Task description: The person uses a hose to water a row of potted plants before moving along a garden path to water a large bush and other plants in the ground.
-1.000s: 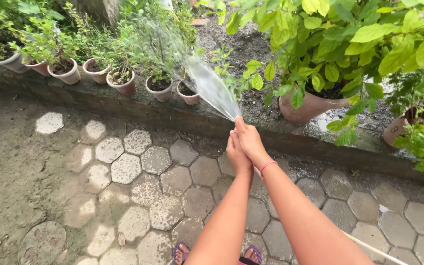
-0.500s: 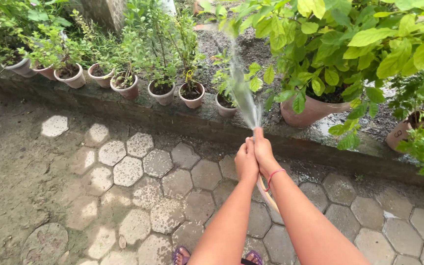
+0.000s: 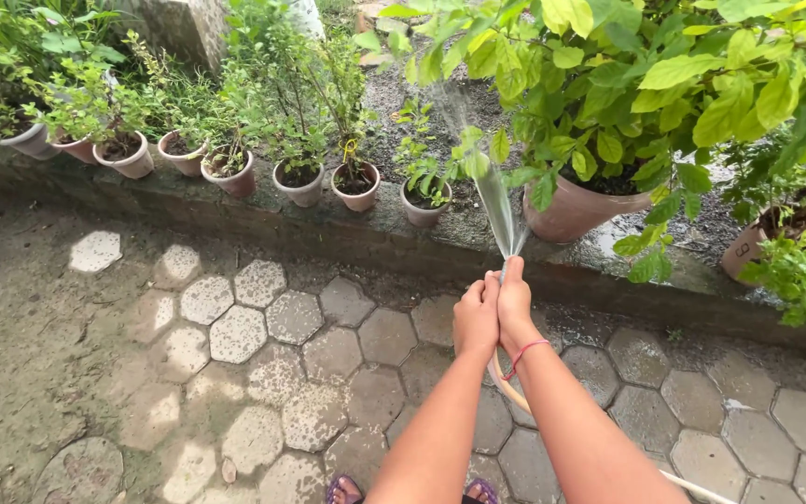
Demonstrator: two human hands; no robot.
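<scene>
Head cam, looking down: both hands are pressed together right around the middle of the shot. The left hand (image 3: 475, 317) and right hand (image 3: 515, 306) are wrapped side by side around the end of a pale hose (image 3: 507, 387), which loops down under the wrists and runs off toward 5 o'clock. The right wrist has a thin red band (image 3: 525, 353) on it.

A thin fan of water (image 3: 494, 198) shoots up from the fingertips toward 12 o'clock, passing just left of the big terracotta pot (image 3: 573, 209) with the leafy bush. A row of small pots (image 3: 302, 185) sits on the stone ledge (image 3: 263, 220) from 10 to 12 o'clock, and the nearest one (image 3: 423, 207) is just left of the spray. Underfoot are hexagon pavers (image 3: 330, 351), with purple sandals (image 3: 345, 488) poking in at 6 o'clock.
</scene>
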